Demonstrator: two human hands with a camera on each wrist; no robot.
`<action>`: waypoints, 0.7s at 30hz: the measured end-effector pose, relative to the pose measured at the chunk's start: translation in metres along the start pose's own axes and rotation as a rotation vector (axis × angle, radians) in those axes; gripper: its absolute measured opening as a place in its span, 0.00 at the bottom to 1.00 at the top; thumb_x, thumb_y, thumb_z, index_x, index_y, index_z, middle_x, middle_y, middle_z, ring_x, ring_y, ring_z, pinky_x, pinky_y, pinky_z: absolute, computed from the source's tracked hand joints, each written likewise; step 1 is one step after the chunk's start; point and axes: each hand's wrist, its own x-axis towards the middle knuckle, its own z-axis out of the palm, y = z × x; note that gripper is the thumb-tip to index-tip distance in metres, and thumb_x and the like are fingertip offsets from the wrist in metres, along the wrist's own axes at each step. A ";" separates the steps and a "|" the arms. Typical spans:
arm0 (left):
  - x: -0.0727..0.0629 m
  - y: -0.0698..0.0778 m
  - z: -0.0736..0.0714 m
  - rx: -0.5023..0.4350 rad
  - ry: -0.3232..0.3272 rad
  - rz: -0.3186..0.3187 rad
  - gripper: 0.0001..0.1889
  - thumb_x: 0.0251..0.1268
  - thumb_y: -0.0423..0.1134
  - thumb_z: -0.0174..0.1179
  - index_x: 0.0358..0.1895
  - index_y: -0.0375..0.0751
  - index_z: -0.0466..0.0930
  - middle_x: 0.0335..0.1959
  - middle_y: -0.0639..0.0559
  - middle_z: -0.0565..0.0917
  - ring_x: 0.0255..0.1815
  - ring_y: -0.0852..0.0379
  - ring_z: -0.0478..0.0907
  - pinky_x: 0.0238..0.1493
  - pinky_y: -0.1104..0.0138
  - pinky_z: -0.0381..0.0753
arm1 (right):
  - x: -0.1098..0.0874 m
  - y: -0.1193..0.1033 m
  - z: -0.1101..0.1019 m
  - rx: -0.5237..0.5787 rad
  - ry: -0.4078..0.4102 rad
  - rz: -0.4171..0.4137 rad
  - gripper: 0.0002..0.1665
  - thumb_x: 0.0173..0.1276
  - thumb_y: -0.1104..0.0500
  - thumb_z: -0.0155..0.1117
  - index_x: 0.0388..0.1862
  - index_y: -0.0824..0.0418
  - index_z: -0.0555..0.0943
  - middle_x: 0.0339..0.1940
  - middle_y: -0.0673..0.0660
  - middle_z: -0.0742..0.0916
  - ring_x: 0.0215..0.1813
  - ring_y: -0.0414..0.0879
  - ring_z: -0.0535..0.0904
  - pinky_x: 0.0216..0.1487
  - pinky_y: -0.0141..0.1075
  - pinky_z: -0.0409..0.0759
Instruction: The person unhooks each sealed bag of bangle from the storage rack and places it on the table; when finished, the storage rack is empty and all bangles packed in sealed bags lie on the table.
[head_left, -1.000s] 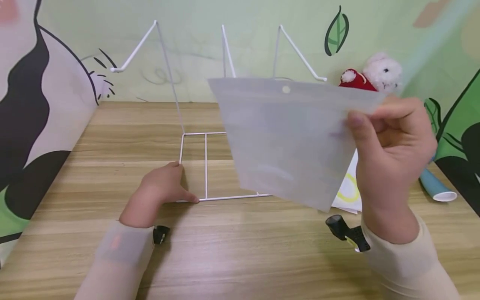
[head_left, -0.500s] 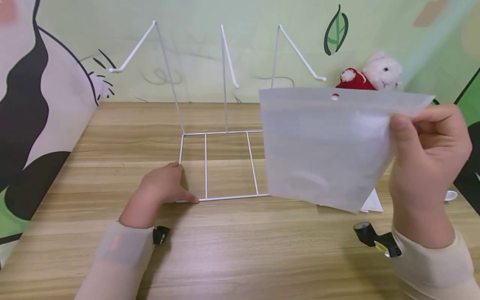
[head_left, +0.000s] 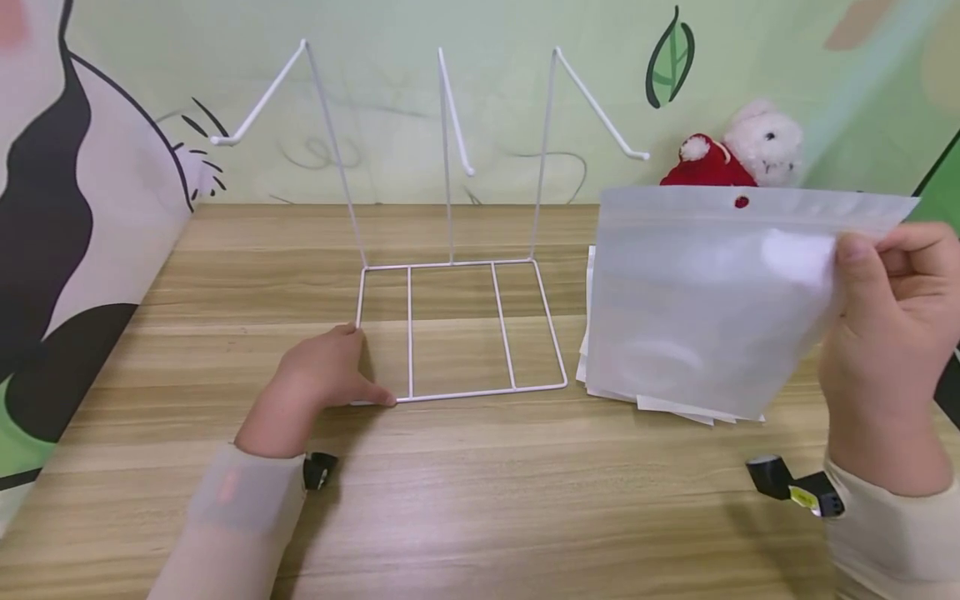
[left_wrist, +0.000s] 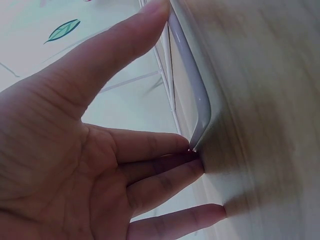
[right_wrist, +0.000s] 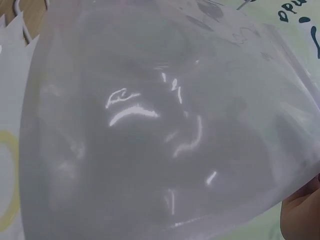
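My right hand [head_left: 892, 333] pinches the upper right corner of a flat translucent zip bag [head_left: 712, 300] with a round hanging hole, held up at the right. The bag fills most of the right wrist view, glossy and see-through. At the left, my left hand [head_left: 322, 371] rests on the front left corner of a white wire rack [head_left: 410, 333]. In the left wrist view its thumb touches one bar, while the fairly straight fingers [left_wrist: 165, 187] reach the bent corner and the table. Three uprights with slanting hooked arms rise from the rack's back.
Behind the bag lies a stack of white sheets or packets [head_left: 675, 412], mostly hidden; a yellow ring print shows on it in the right wrist view. A white plush toy in red [head_left: 765, 146] sits at the back right. A painted wall [head_left: 495, 100] stands behind the wooden table [head_left: 480, 500].
My right hand has carried the zip bag to the right, away from the rack, uncovering the rack's right side. My left hand has stayed at the rack's corner.
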 end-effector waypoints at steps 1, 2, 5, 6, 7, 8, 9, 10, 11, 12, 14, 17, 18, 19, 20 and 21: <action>0.000 0.000 0.000 -0.001 0.002 -0.001 0.47 0.46 0.60 0.75 0.59 0.23 0.72 0.70 0.30 0.67 0.62 0.30 0.72 0.57 0.44 0.75 | 0.001 0.001 -0.001 -0.008 0.010 0.009 0.09 0.63 0.69 0.69 0.36 0.73 0.78 0.35 0.62 0.82 0.40 0.50 0.81 0.43 0.30 0.83; 0.000 0.000 0.000 -0.001 0.002 -0.002 0.47 0.46 0.60 0.75 0.59 0.23 0.72 0.70 0.30 0.67 0.62 0.30 0.72 0.57 0.44 0.75 | 0.002 0.003 -0.003 -0.001 0.023 0.023 0.08 0.63 0.69 0.69 0.36 0.73 0.78 0.34 0.62 0.81 0.39 0.49 0.81 0.42 0.30 0.83; -0.001 0.000 0.000 -0.004 0.001 -0.002 0.47 0.46 0.60 0.75 0.60 0.23 0.72 0.70 0.30 0.66 0.63 0.30 0.72 0.57 0.44 0.75 | 0.006 0.007 -0.007 -0.011 0.065 0.073 0.07 0.64 0.70 0.68 0.34 0.70 0.77 0.32 0.61 0.80 0.37 0.48 0.80 0.39 0.29 0.83; -0.001 0.000 0.000 -0.004 0.000 -0.002 0.47 0.46 0.60 0.75 0.60 0.23 0.71 0.70 0.30 0.66 0.63 0.30 0.71 0.58 0.44 0.75 | 0.008 0.008 -0.009 -0.040 0.074 0.089 0.07 0.65 0.69 0.68 0.34 0.69 0.77 0.33 0.61 0.79 0.38 0.48 0.80 0.39 0.28 0.83; -0.001 0.000 0.000 -0.004 -0.001 -0.002 0.47 0.46 0.60 0.74 0.60 0.23 0.71 0.71 0.30 0.66 0.63 0.30 0.71 0.58 0.44 0.74 | 0.010 0.010 -0.010 -0.064 0.083 0.105 0.06 0.65 0.68 0.68 0.34 0.67 0.77 0.33 0.61 0.79 0.38 0.48 0.80 0.39 0.28 0.83; 0.000 -0.001 0.000 -0.004 -0.001 -0.001 0.47 0.46 0.60 0.74 0.61 0.23 0.71 0.71 0.30 0.66 0.63 0.30 0.71 0.58 0.44 0.74 | 0.012 0.011 -0.011 -0.080 0.091 0.124 0.06 0.66 0.67 0.67 0.35 0.67 0.77 0.34 0.60 0.79 0.39 0.48 0.80 0.39 0.27 0.83; 0.000 -0.001 0.000 -0.003 0.000 0.000 0.47 0.46 0.59 0.74 0.60 0.23 0.71 0.70 0.30 0.66 0.63 0.30 0.71 0.57 0.44 0.75 | 0.014 0.013 -0.013 -0.097 0.093 0.141 0.06 0.66 0.67 0.67 0.36 0.66 0.77 0.36 0.60 0.80 0.41 0.48 0.80 0.40 0.27 0.83; 0.000 -0.001 0.000 -0.002 0.001 0.000 0.47 0.46 0.60 0.74 0.59 0.23 0.72 0.70 0.30 0.66 0.63 0.30 0.72 0.57 0.44 0.75 | 0.017 0.015 -0.014 -0.107 0.093 0.155 0.06 0.67 0.67 0.66 0.36 0.66 0.77 0.37 0.60 0.80 0.42 0.48 0.79 0.41 0.28 0.83; 0.000 -0.001 0.000 -0.001 0.002 0.000 0.46 0.46 0.59 0.74 0.59 0.23 0.72 0.70 0.30 0.67 0.62 0.30 0.72 0.56 0.44 0.75 | 0.019 0.017 -0.016 -0.107 0.094 0.169 0.06 0.67 0.67 0.66 0.36 0.66 0.77 0.38 0.60 0.80 0.43 0.48 0.79 0.42 0.28 0.83; 0.000 -0.001 0.000 0.000 0.002 0.001 0.46 0.46 0.59 0.74 0.58 0.24 0.72 0.70 0.30 0.67 0.62 0.30 0.72 0.56 0.44 0.76 | 0.022 0.019 -0.017 -0.091 0.093 0.182 0.06 0.67 0.67 0.66 0.37 0.67 0.77 0.39 0.60 0.81 0.44 0.49 0.79 0.42 0.29 0.83; 0.000 -0.001 0.000 0.001 0.005 0.001 0.45 0.46 0.60 0.75 0.57 0.24 0.73 0.70 0.30 0.67 0.61 0.31 0.73 0.56 0.44 0.76 | 0.027 0.024 -0.021 -0.041 0.097 0.206 0.07 0.67 0.67 0.66 0.37 0.68 0.76 0.40 0.61 0.81 0.46 0.49 0.80 0.44 0.30 0.83; -0.001 -0.001 0.000 0.001 0.006 0.003 0.45 0.45 0.60 0.75 0.57 0.25 0.73 0.70 0.30 0.68 0.61 0.31 0.73 0.56 0.44 0.76 | 0.035 0.030 -0.025 0.021 0.114 0.236 0.07 0.66 0.67 0.67 0.37 0.69 0.76 0.40 0.62 0.80 0.47 0.50 0.80 0.45 0.32 0.84; -0.001 -0.001 0.000 0.001 0.006 0.004 0.45 0.45 0.60 0.75 0.57 0.25 0.73 0.70 0.30 0.68 0.61 0.31 0.73 0.56 0.44 0.76 | 0.037 0.033 -0.026 0.041 0.121 0.246 0.07 0.66 0.67 0.67 0.36 0.69 0.76 0.40 0.62 0.80 0.46 0.50 0.80 0.45 0.32 0.84; -0.001 -0.001 0.000 0.002 0.006 0.004 0.45 0.45 0.60 0.75 0.57 0.25 0.73 0.70 0.30 0.68 0.61 0.31 0.73 0.56 0.44 0.76 | 0.039 0.035 -0.027 0.058 0.128 0.252 0.06 0.66 0.68 0.66 0.36 0.69 0.76 0.39 0.62 0.80 0.46 0.49 0.80 0.45 0.32 0.84; -0.001 -0.001 0.000 0.002 0.007 0.005 0.45 0.45 0.60 0.75 0.57 0.25 0.73 0.70 0.30 0.68 0.61 0.31 0.73 0.56 0.44 0.76 | 0.041 0.038 -0.028 0.074 0.133 0.253 0.06 0.66 0.69 0.66 0.34 0.69 0.76 0.38 0.62 0.80 0.44 0.49 0.80 0.44 0.32 0.84; 0.000 -0.001 0.000 0.001 0.006 0.005 0.44 0.45 0.60 0.75 0.56 0.25 0.74 0.70 0.30 0.68 0.61 0.31 0.73 0.56 0.44 0.76 | 0.042 0.040 -0.029 0.079 0.135 0.255 0.06 0.67 0.69 0.65 0.33 0.69 0.76 0.38 0.62 0.79 0.44 0.49 0.80 0.43 0.32 0.84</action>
